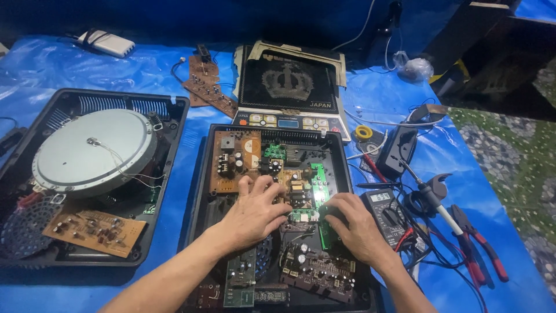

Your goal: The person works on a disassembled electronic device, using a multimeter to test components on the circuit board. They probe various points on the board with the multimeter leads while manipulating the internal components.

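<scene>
Far left of the hands, an opened cooker base holds a round coil disc and a loose brown board, all on the blue-covered counter. The left hand lies palm down, fingers spread narrow, on the boards inside the middle black housing; it presses rather than grips. Just right of it the green board stands in the housing, its long axis running away from the person, near end between the two hands. It looks light, stiff and fragile, studded with small parts, so it is best held by its bare edges, I judge. The right hand curls over a dark part at that board's near right edge; whether it pinches it I cannot tell. Touching the right hand's far side sits a multimeter; well right lie red-handled pliers. Beyond the hands rests a glass top panel.
</scene>
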